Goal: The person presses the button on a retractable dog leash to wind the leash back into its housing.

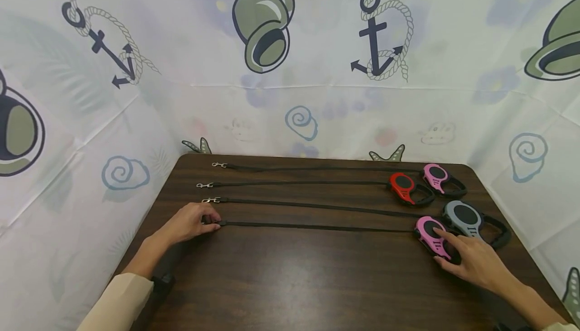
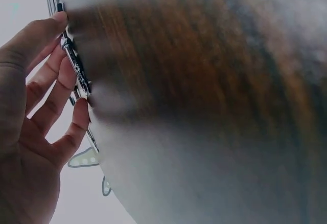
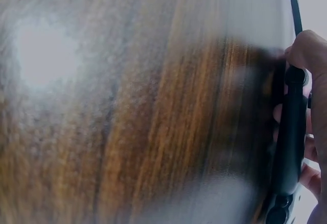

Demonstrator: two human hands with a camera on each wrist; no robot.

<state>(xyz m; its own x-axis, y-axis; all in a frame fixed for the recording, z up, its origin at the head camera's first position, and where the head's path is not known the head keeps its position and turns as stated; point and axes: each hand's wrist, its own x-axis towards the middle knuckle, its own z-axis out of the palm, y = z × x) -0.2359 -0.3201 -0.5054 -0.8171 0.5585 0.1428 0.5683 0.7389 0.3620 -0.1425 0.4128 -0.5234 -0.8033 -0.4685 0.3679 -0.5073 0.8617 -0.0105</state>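
Note:
Nearest the front lies a pink retractable dog leash (image 1: 428, 230), its black strap (image 1: 317, 227) drawn out straight across the table. My left hand (image 1: 192, 223) pinches the strap's end beside the metal clip; the fingers mostly cover that clip from above, but the clip (image 2: 76, 65) shows in the left wrist view. At the other end my right hand (image 1: 476, 260) holds the pink casing between thumb and fingers. The black underside of its handle (image 3: 290, 137) appears in the right wrist view. Touching or close behind this casing is a grey retractable leash (image 1: 466, 215).
Farther back lie a red retractable leash (image 1: 403, 185) and another pink one (image 1: 436, 174). Their straps run left, roughly parallel, ending in metal clips (image 1: 205, 185). The brown wooden table (image 1: 290, 280) has rounded back corners, and a printed cloth (image 1: 331, 114) hangs behind it.

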